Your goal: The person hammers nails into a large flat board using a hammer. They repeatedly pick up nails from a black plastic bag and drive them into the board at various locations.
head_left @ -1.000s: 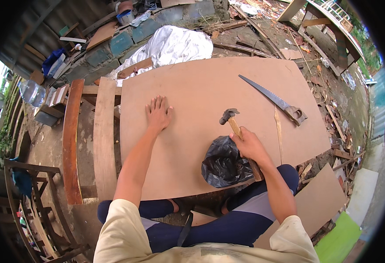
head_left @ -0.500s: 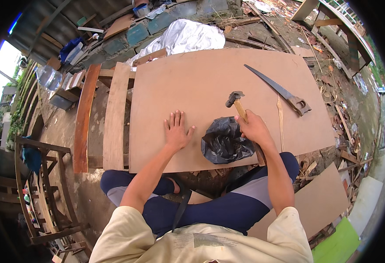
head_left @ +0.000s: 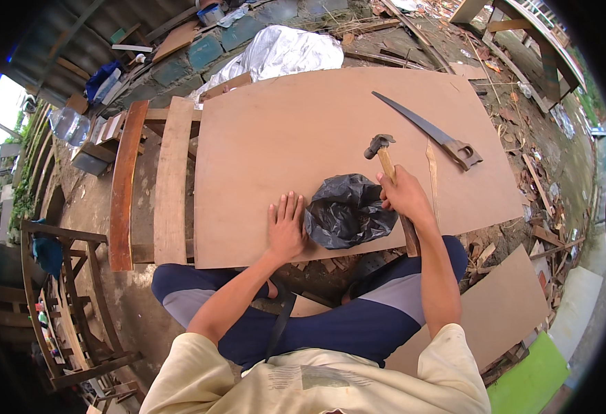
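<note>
My right hand (head_left: 405,194) is closed round the wooden handle of a hammer (head_left: 386,160), whose dark head points away from me above the board. Just left of that hand a crumpled black plastic bag (head_left: 348,219) sits on the brown plywood sheet (head_left: 268,131); what it holds is hidden in its folds. My left hand (head_left: 287,231) lies flat on the sheet with its fingers stretched out, close against the bag's left side. Farther off to the right rests a handsaw (head_left: 430,130) with a wooden grip, beside a thin wood sliver (head_left: 432,176).
Left of the sheet run a reddish plank (head_left: 127,186) and a paler plank (head_left: 174,183). A wooden frame (head_left: 65,303) stands at lower left. White sheeting (head_left: 282,58) lies beyond the far edge. Wood scraps and another brown panel (head_left: 503,297) are at right.
My left hand has slid right and nearer to me, up to the black bag. The hammer's head has risen slightly and shifted right in my right hand. The whole view has shifted a little.
</note>
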Available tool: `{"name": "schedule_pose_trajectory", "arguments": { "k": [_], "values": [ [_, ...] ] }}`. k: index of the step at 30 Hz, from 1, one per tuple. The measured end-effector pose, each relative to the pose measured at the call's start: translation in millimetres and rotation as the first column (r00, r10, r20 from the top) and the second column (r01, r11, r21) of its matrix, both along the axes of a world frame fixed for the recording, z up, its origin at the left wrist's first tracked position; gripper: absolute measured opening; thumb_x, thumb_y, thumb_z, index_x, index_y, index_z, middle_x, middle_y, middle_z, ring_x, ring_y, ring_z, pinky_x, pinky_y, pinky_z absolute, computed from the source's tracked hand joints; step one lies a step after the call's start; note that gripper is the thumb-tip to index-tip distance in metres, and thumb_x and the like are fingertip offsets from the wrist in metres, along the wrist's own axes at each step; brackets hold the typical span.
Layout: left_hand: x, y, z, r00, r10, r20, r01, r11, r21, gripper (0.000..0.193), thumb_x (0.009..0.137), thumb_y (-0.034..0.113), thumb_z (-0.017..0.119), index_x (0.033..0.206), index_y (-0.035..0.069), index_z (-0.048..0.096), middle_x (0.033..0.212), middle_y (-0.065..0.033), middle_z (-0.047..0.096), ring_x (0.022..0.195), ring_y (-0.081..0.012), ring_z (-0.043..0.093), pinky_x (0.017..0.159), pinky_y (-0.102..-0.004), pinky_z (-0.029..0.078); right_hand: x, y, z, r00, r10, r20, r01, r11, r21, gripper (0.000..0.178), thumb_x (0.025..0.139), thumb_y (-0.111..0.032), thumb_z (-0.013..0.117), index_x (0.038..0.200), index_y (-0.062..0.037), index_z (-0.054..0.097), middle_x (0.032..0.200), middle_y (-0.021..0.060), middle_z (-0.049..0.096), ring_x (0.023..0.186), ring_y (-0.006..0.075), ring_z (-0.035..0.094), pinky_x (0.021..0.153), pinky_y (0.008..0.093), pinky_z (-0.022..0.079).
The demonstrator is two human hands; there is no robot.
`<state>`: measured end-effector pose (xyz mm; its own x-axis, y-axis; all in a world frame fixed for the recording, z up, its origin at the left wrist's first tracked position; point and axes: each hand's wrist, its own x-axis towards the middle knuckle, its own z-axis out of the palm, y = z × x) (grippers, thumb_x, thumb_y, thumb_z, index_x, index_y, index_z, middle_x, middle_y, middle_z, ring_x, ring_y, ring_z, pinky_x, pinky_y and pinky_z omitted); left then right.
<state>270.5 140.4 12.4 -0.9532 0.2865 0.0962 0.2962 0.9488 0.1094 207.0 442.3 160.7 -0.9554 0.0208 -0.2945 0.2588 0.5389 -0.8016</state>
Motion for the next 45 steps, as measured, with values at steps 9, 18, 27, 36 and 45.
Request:
{"name": "schedule_pose_trajectory", "arguments": {
  "k": [9, 18, 27, 36, 45],
  "values": [
    [-161, 36, -6, 1.0, 0.014, 0.009, -0.014, 1.0, 0.012, 0.065, 0.104, 0.049, 0.044, 0.162, 0.023, 0.032, 0.169, -0.0103, 0.027, 0.155, -0.0344, 0.024, 0.12, -0.0668, 0.015, -11, 7, 3, 0.992, -0.12, 0.044, 0.122, 0.992, -0.044, 0.037, 0.103, -0.032, 0.059, 0.098, 0.0046, 0.055, 0.072, 0.0135, 0.068, 0.054, 0.0203, 0.067, 0.052, 0.0344, 0.052],
    [-247, 66, 3, 0.983, 0.077, 0.169, -0.081, 0.997, 0.013, 0.069, 0.105, 0.059, 0.03, 0.165, 0.026, 0.021, 0.173, -0.0085, 0.012, 0.159, -0.0334, 0.009, 0.122, -0.0683, 0.005, -21, 6, 9, 0.963, -0.218, 0.156, 0.229, 0.972, -0.056, 0.038, 0.104, -0.037, 0.06, 0.092, -0.0016, 0.053, 0.065, 0.0071, 0.063, 0.045, 0.0145, 0.059, 0.046, 0.0303, 0.046],
    [-247, 47, -1, 0.989, -0.04, 0.144, 0.042, 0.999, -0.011, 0.068, 0.106, 0.056, 0.031, 0.165, 0.022, 0.021, 0.172, -0.0086, 0.014, 0.159, -0.031, 0.011, 0.125, -0.0604, 0.007, -39, 14, -2, 0.979, -0.149, 0.136, 0.158, 0.986, -0.061, 0.037, 0.1, -0.038, 0.066, 0.093, -0.0028, 0.056, 0.067, 0.0059, 0.062, 0.049, 0.0117, 0.058, 0.047, 0.028, 0.046],
    [-101, 23, -8, 0.98, -0.092, -0.176, 0.144, 0.939, 0.311, 0.038, 0.103, 0.025, 0.054, 0.138, 0.011, 0.06, 0.151, -0.0057, 0.055, 0.144, -0.0269, 0.045, 0.123, -0.0461, 0.028, 9, -12, 23, 0.966, 0.144, 0.215, -0.035, 0.894, -0.446, 0.028, 0.093, -0.024, 0.077, 0.094, -0.0041, 0.057, 0.075, 0.0075, 0.067, 0.062, 0.0136, 0.067, 0.054, 0.0251, 0.053],
    [-16, 16, -5, 0.962, 0.199, 0.187, -0.222, 0.172, 0.96, 0.028, 0.104, 0.02, 0.058, 0.122, 0.001, 0.066, 0.118, -0.0141, 0.072, 0.115, -0.0217, 0.067, 0.101, -0.0361, 0.05, 39, -26, -34, 0.936, 0.344, 0.073, -0.351, 0.92, 0.175, 0.041, 0.086, -0.031, 0.077, 0.098, 0.0058, 0.063, 0.094, 0.0269, 0.069, 0.094, 0.0411, 0.069, 0.083, 0.0494, 0.051]
  ]
}}
